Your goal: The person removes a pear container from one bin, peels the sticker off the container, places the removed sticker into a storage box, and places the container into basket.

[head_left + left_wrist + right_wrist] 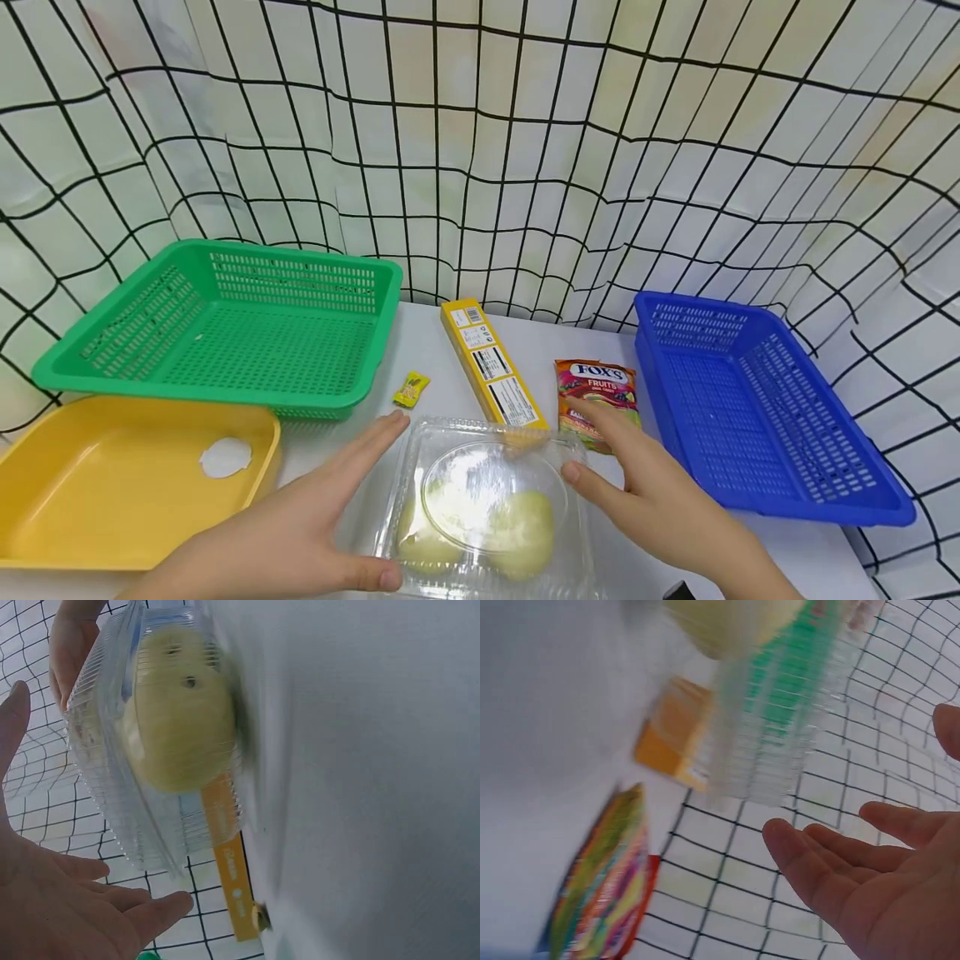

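A clear plastic box [487, 508] sits on the white table [420, 350] right in front of the person, with two pale yellow-green fruits [525, 521] inside. They look like pears, but I can't tell for sure through the lid.

The left hand [300, 525] is on the left side of the box, fingers straight and spread, thumb against the near left corner. The right hand [652, 492] is on the right side, also wide and relaxed, thumb tip touching the right edge of the lid. Neither hand is curled around anything. The left wrist view shows the palm [67, 907] open just beside the box [150, 750], and the right wrist view shows flat fingers [832, 862] near its ribbed wall [780, 727].

Just behind the box there's a long yellow carton [491, 367] and a bag of fruit candy [596, 396], partly covered by the right hand. A small yellow candy [411, 389] lies to the left of the carton. A green basket [225, 325] is at back left, a yellow tray [112, 483] with a white disc [225, 457] in it at near left, and a blue basket [765, 408] on the right. A black-gridded white cloth [525, 125] hangs behind everything.
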`<state>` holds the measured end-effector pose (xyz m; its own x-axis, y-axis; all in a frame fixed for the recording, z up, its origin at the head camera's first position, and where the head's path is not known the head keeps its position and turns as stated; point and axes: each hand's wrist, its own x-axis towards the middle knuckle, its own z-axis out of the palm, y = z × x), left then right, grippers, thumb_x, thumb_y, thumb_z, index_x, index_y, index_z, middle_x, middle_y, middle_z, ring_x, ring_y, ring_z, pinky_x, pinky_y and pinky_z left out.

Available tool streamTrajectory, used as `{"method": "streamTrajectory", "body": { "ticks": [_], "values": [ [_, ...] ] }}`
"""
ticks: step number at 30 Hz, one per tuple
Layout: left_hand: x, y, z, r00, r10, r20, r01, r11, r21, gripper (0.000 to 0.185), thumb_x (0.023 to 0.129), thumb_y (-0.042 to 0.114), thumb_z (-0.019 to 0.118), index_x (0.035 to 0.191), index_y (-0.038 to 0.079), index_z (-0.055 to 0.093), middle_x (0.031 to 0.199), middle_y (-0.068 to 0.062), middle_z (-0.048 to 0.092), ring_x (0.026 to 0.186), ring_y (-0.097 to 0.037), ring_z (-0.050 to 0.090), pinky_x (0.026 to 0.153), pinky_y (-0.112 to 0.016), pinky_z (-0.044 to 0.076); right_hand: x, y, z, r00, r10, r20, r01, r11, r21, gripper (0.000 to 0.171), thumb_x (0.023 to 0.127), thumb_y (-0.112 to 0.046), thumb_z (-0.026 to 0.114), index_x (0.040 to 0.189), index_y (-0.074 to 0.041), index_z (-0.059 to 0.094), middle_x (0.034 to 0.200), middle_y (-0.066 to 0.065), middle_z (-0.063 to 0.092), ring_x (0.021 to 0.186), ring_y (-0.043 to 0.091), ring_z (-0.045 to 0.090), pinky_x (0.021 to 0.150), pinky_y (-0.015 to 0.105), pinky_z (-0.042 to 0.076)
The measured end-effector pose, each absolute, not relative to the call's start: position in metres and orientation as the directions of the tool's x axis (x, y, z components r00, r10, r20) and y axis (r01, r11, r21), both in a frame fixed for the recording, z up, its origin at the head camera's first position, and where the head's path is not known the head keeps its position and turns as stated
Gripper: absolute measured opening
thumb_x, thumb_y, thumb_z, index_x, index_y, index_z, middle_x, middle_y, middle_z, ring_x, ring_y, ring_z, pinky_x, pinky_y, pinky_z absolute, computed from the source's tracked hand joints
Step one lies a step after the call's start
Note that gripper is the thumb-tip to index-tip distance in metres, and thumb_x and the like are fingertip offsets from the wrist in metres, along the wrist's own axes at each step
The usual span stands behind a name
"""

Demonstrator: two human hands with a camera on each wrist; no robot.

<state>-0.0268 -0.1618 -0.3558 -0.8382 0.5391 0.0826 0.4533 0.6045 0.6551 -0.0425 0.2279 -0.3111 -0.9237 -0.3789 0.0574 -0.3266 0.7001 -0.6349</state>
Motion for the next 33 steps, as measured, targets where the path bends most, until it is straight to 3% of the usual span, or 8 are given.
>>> {"method": "streamTrajectory", "body": {
  "ticks": [2, 6, 9, 12, 17, 23, 29, 33],
  "values": [
    [-0.025, -0.16, -0.363, -0.837, 0.544, 0.053, 0.433, 0.6, 0.673, 0.134, 0.078, 0.071, 0.088, 0.177, 0.037, 0.003, 0.183, 0.004, 0.01, 0.162, -0.033, 0.029, 0.119, -0.055, 0.044, -0.038, 0.233, -0.32, -0.928, -0.371, 0.037, -0.308, 0.709, -0.634, 0.07, 0.108, -0.053, 0.067, 0.169, -0.037, 0.036, 0.168, -0.004, 0.045, 0.136, 0.04, 0.061, 0.084, 0.045, 0.061],
    [-0.024, -0.157, -0.374, -0.839, 0.54, -0.06, 0.308, 0.564, 0.766, 0.145, 0.076, 0.072, 0.09, 0.175, 0.035, -0.009, 0.183, 0.002, 0.002, 0.165, -0.027, 0.016, 0.127, -0.031, 0.028, -0.035, 0.24, -0.339, -0.927, -0.371, 0.046, -0.317, 0.713, -0.625, 0.077, 0.108, -0.046, 0.069, 0.172, -0.031, 0.031, 0.171, 0.004, 0.041, 0.138, 0.048, 0.057, 0.095, 0.061, 0.059],
    [-0.024, -0.155, -0.383, -0.816, 0.57, -0.097, 0.242, 0.49, 0.837, 0.149, 0.078, 0.066, 0.092, 0.174, 0.028, -0.016, 0.182, -0.004, -0.004, 0.165, -0.028, 0.008, 0.12, -0.014, 0.012, -0.034, 0.243, -0.35, -0.926, -0.377, 0.009, -0.283, 0.678, -0.678, 0.088, 0.105, -0.042, 0.075, 0.175, -0.032, 0.022, 0.176, 0.009, 0.033, 0.139, 0.052, 0.055, 0.101, 0.069, 0.055],
    [-0.025, -0.153, -0.391, -0.784, 0.617, -0.067, 0.261, 0.426, 0.866, 0.148, 0.082, 0.06, 0.092, 0.174, 0.016, -0.015, 0.181, -0.013, -0.006, 0.164, -0.036, 0.006, 0.118, -0.012, 0.009, -0.032, 0.246, -0.358, -0.913, -0.395, -0.1, -0.19, 0.629, -0.754, 0.102, 0.1, -0.04, 0.081, 0.176, -0.036, 0.013, 0.178, 0.014, 0.025, 0.138, 0.055, 0.055, 0.1, 0.07, 0.055],
    [-0.026, -0.151, -0.396, -0.779, 0.625, -0.049, 0.279, 0.415, 0.866, 0.144, 0.085, 0.055, 0.093, 0.174, 0.012, -0.012, 0.181, -0.015, 0.001, 0.163, -0.038, 0.011, 0.121, -0.016, 0.013, -0.026, 0.249, -0.364, -0.859, -0.422, -0.289, -0.011, 0.58, -0.814, 0.123, 0.093, -0.046, 0.088, 0.174, -0.046, -0.004, 0.179, 0.019, 0.02, 0.139, 0.051, 0.055, 0.104, 0.067, 0.054],
    [-0.024, -0.147, -0.391, -0.788, 0.611, -0.076, 0.192, 0.361, 0.913, 0.144, 0.083, 0.048, 0.095, 0.174, 0.009, -0.01, 0.181, -0.015, 0.004, 0.162, -0.036, 0.021, 0.118, -0.014, 0.026, -0.025, 0.249, -0.37, -0.788, -0.49, -0.373, 0.05, 0.552, -0.832, 0.132, 0.086, -0.067, 0.084, 0.167, -0.056, -0.019, 0.171, 0.016, 0.038, 0.138, 0.033, 0.056, 0.112, 0.061, 0.047],
    [-0.02, -0.146, -0.39, -0.798, 0.595, -0.098, 0.073, 0.257, 0.964, 0.141, 0.084, 0.028, 0.098, 0.174, 0.007, -0.01, 0.177, -0.029, 0.015, 0.15, -0.045, 0.043, 0.108, -0.026, 0.051, -0.024, 0.247, -0.371, -0.752, -0.517, -0.41, 0.17, 0.448, -0.878, 0.152, 0.078, -0.025, 0.102, 0.166, -0.059, -0.017, 0.165, 0.016, 0.044, 0.143, 0.035, 0.051, 0.109, 0.042, 0.05],
    [-0.017, -0.142, -0.389, -0.799, 0.594, -0.099, 0.025, 0.198, 0.98, 0.141, 0.085, 0.018, 0.097, 0.174, 0.009, -0.012, 0.177, -0.031, 0.009, 0.155, -0.049, 0.033, 0.106, -0.036, 0.056, -0.026, 0.249, -0.37, -0.746, -0.523, -0.412, 0.158, 0.462, -0.873, 0.156, 0.079, -0.021, 0.101, 0.168, -0.05, -0.023, 0.164, 0.02, 0.044, 0.144, 0.037, 0.05, 0.111, 0.049, 0.049]
  ]
}}
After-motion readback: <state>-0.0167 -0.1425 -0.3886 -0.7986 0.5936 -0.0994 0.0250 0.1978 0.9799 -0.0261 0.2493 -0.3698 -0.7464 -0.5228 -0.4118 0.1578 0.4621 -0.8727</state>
